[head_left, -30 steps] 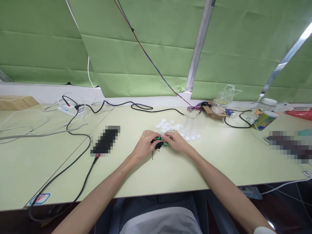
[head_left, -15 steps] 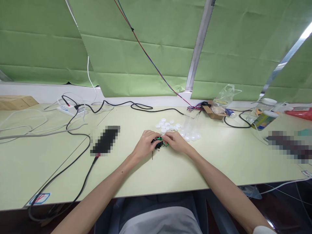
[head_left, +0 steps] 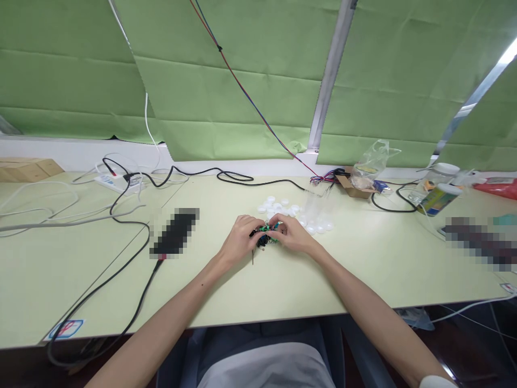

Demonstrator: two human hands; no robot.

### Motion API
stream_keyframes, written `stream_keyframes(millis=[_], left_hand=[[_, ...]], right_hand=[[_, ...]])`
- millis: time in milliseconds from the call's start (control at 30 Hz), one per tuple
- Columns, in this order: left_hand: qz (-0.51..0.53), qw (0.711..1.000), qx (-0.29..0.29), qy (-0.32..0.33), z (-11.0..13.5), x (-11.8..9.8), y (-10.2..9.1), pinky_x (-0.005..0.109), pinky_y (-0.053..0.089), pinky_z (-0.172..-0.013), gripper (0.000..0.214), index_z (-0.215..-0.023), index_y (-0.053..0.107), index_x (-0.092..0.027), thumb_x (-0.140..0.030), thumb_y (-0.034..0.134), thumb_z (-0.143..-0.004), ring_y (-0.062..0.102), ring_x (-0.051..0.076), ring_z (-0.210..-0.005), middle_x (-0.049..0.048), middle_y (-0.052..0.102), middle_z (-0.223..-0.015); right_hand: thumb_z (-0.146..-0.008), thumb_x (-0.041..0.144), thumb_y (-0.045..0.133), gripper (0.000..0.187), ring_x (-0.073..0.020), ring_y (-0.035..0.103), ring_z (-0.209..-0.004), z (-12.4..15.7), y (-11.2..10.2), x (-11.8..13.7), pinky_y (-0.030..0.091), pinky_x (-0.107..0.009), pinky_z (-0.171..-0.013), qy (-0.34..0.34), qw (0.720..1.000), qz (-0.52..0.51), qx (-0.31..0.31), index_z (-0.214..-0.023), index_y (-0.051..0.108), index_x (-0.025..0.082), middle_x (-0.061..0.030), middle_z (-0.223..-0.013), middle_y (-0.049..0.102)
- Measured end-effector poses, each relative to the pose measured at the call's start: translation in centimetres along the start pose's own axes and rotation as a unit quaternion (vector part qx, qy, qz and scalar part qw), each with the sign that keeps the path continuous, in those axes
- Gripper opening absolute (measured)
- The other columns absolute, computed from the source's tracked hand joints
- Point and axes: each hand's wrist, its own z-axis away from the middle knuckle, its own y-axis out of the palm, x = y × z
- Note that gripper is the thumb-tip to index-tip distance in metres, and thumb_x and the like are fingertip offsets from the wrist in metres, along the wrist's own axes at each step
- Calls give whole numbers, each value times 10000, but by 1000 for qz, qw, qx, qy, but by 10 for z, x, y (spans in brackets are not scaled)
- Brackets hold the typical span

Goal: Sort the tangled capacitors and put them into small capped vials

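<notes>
- While the left hand (head_left: pixel 238 240) and right hand (head_left: pixel 293 236) stay close together at mid-table, the right fingertips have curled higher over the green-and-black cluster (head_left: pixel 266 233) than a second ago.
- Both hands pinch the cluster between them, just above the pale green table (head_left: pixel 258 285) and in front of the white caps (head_left: pixel 278 207).
- Cluster sits slightly higher; possibly small electronic parts, too small to tell.
- Reading: grip adjusted, not released.

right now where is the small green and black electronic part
Head view, mid-table: the small green and black electronic part is pinched between left hand and right hand, just nearer than the white plastic caps.
</notes>
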Motion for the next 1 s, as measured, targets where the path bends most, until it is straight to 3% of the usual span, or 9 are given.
stream_keyframes(millis=[200,433,533,600,700,900,1000], left_hand=[[4,1000,1,-4,1,-1,0,397,450,-860,79,-937,660,-228,-218,589,-903,629,202,-858,22,723,-906],[5,1000,3,12,0,-2,0,383,442,-866,60,-935,644,-217,-211,590,-910,623,191,-847,15,717,-883],[0,1000,-3,8,0,-1,0,379,445,-854,60,-924,646,-214,-217,588,-910,621,190,-833,19,707,-869],[-1,1000,-4,3,0,-1,0,381,445,-852,69,-925,650,-218,-225,583,-912,620,192,-825,19,702,-861],[1,1000,2,-1,1,0,0,384,443,-855,85,-944,652,-225,-217,572,-915,619,192,-827,17,700,-860],[2,1000,0,9,1,-1,0,390,451,-845,98,-961,662,-227,-259,581,-916,621,194,-819,20,713,-865],[1,1000,-1,4,1,-1,0,394,456,-849,102,-960,667,-231,-245,579,-911,627,200,-838,25,720,-895]], right_hand=[[-894,412,573,238,-113,477,-575,-1,0,-1,362,-246,-551,-2,1000,19,-1,-847,601,181,12,-695,585],[-1005,447,361,497,-125,562,-632,-1,0,0,411,-267,-687,-8,999,34,21,-670,604,172,-14,-666,648],[-986,464,411,440,-125,548,-628,-1,0,1,402,-267,-654,-11,999,40,11,-738,627,171,-13,-703,650],[-933,485,521,333,-119,528,-603,0,0,3,389,-259,-603,-4,1000,31,4,-875,636,178,-3,-740,643],[-851,476,647,326,-121,534,-593,1,-1,5,391,-250,-574,3,1000,5,7,-1012,605,196,16,-740,620],[-856,430,646,261,-126,520,-586,-1,0,1,389,-250,-566,-10,1000,7,-6,-959,630,191,17,-680,605],[-903,448,577,282,-122,487,-566,-1,0,-1,364,-252,-558,-16,999,38,-9,-825,638,184,16,-634,587]])
